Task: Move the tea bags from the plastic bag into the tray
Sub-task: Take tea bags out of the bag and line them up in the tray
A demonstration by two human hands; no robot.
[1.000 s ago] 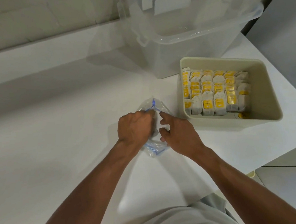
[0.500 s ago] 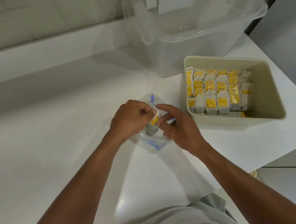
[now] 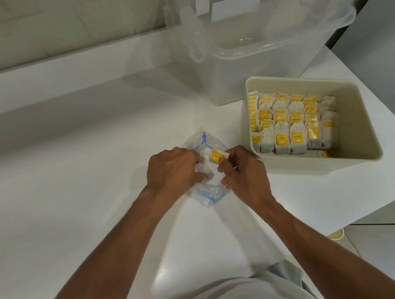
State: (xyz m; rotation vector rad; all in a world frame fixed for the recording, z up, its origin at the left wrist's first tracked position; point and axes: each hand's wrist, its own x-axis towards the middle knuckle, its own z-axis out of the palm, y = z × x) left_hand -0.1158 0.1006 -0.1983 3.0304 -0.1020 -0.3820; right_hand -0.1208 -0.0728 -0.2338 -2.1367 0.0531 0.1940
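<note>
A clear plastic bag (image 3: 209, 195) with a blue zip line lies on the white counter. My left hand (image 3: 172, 173) grips tea bags at the bag's mouth. My right hand (image 3: 243, 175) pinches a tea bag with a yellow tag (image 3: 218, 156) just above the opening. The beige tray (image 3: 359, 138) stands to the right, with several rows of yellow-tagged tea bags (image 3: 293, 123) upright in its left part. How much stays inside the plastic bag is hidden by my hands.
A large clear storage bin (image 3: 255, 54) stands behind the tray at the back. The counter's right edge (image 3: 389, 193) drops to the floor just past the tray. A white wall ledge runs along the back left.
Both hands went from closing on the bag's mouth to drawing tea bags out. A yellow-tagged tea bag now shows between my fingers above the bag.
</note>
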